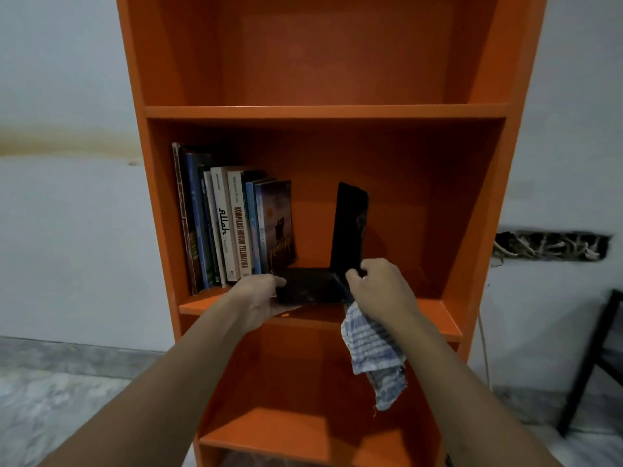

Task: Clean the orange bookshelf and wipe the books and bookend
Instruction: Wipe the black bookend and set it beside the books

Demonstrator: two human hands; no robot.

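Black L-shaped bookend (349, 227) sits between the hands (plate upright, base flat, pointing left toward books (232, 227)). Left hand (259, 294) grips the base edge. Right hand (377, 284) clutches striped cloth (371, 348) at its corner, on the orange bookshelf (327, 112).

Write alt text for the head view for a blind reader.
A person's left hand holds the base of a black bookend on an orange bookshelf, while the right hand grips its upright and a striped cloth. Books stand to its left.
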